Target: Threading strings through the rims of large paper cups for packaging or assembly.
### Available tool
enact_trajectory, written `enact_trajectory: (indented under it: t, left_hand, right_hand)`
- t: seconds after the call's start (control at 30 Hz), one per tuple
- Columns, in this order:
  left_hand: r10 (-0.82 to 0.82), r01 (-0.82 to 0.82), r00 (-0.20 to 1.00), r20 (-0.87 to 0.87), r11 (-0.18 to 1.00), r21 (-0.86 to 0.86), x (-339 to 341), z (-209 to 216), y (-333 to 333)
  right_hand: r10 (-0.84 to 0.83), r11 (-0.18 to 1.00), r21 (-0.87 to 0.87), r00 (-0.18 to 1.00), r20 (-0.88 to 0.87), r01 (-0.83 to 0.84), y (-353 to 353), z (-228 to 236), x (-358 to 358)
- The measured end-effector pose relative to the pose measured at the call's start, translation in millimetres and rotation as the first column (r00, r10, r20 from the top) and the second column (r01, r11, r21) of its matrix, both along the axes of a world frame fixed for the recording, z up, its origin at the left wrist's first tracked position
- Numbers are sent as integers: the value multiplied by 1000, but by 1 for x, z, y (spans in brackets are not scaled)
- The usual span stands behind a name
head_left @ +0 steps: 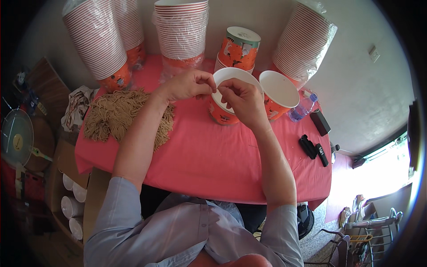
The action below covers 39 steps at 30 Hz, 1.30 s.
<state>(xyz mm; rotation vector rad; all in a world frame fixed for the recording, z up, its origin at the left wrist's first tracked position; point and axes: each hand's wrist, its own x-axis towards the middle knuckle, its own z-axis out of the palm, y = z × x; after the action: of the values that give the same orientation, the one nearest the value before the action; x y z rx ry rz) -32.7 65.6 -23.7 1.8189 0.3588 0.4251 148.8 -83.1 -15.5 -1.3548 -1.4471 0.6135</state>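
Bucket point(222, 116), one: orange outside, white inside, open end up on the pink surface point(200, 155). My left hand point(193, 84) at its rim, right hand point(245, 99) over its mouth; fingers curled, gripping anything I cannot tell. Presumably light, dentable; I'd hold opposite sides.

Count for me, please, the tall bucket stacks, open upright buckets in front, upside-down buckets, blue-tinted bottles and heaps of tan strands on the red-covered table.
Tall bucket stacks: 4
Open upright buckets: 2
Upside-down bucket: 1
Blue-tinted plastic bottle: 1
Heap of tan strands: 1
Total: 9
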Motion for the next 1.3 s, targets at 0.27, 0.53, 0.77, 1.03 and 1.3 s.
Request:
enact_trajectory:
  t: [0.27, 0.53, 0.77, 1.03, 1.3]
  left_hand:
    - [-3, -5, 996, -94, 997, -82, -7, -7, 16]
    - [-104, 98, 993, -62, 991, -88, -12, -11, 18]
    - [-138, 139, 990, 34, 989, -47, -6, -27, 20]
    - [-28, 36, 985, 171, 998, -43, -20, -49, 30]
    - [188, -244, 953, 236, 941, 235, -16, -58, 21]
  right_hand:
    - [-19, 1000, 16, 1000, 11, 18, -1, 0, -5]
    - [0, 997, 83, 997, -81, 7, 3, -5, 5]
    - [-8, 998, 69, 989, 145, -2, -6, 3, 5]
    - [-45, 978, -99, 642, 765, 186, -42, 29, 28]
    - [-163, 973, 55, 502, 849, 223, 1, -69, 39]
